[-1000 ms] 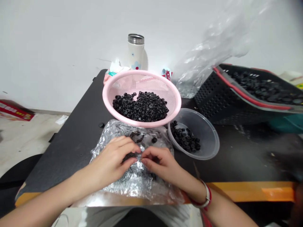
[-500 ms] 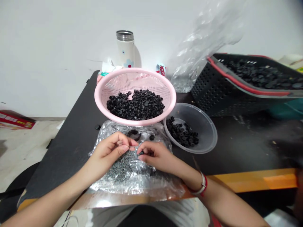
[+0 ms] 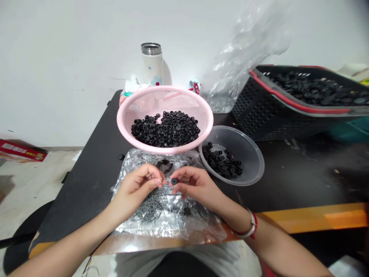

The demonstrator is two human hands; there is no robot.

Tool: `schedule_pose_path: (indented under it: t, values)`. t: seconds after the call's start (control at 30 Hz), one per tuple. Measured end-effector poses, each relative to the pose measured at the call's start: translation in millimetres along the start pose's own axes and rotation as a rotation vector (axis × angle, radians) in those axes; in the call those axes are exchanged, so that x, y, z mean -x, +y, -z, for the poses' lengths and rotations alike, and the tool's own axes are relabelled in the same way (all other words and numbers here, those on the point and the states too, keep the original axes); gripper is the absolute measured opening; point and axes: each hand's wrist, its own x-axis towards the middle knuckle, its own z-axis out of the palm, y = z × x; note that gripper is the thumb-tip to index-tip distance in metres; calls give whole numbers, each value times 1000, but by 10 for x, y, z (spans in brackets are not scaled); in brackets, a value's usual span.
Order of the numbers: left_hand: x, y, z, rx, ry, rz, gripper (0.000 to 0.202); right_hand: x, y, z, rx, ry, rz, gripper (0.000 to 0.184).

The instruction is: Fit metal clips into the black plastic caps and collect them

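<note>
My left hand (image 3: 144, 184) pinches a thin metal screw (image 3: 164, 181) between thumb and forefinger, its tip pointing right. Facing it, my right hand (image 3: 193, 181) grips a small round black rubber cap (image 3: 174, 181) with a hole in its middle. The screw and the cap are a short gap apart. Beneath both hands lies a clear plastic bag (image 3: 173, 227), with a heap of grey screws (image 3: 148, 209) on it. Another black piece (image 3: 187, 211) rests on the bag below my right hand.
Behind the bag stands a pink colander (image 3: 122, 127) of black caps. A clear plastic bowl (image 3: 253, 165) with more caps sits to its right. A black basket (image 3: 245, 104) full of black parts and a pale flask (image 3: 152, 63) stand farther back. The table's front edge (image 3: 311, 219) is orange.
My right hand has turned the black cap so that its holed face shows. It has shifted slightly right and upward. The view has also moved a little.
</note>
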Motion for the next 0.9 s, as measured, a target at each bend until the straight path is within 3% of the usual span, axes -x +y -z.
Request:
schedule_pose_path:
  t: [0.33,0.57,0.7,0.8,0.9]
  values:
    - [47,-24,-26,-369,-44,-113,10,27,41,-40,130,37,106,32]
    - [118,-96,-36,-391,-9,-106,9,68,53,-22,553,30,467,20]
    - [118,-111,-34,-425,-26,-91,10,72,103,-29,656,7,609,21]
    - [81,-88,-33,-438,-22,-74,9,52,136,-51,587,38,537,17]
    - [56,-38,-14,-434,-33,-97,15,17,146,-65,290,16,247,18]
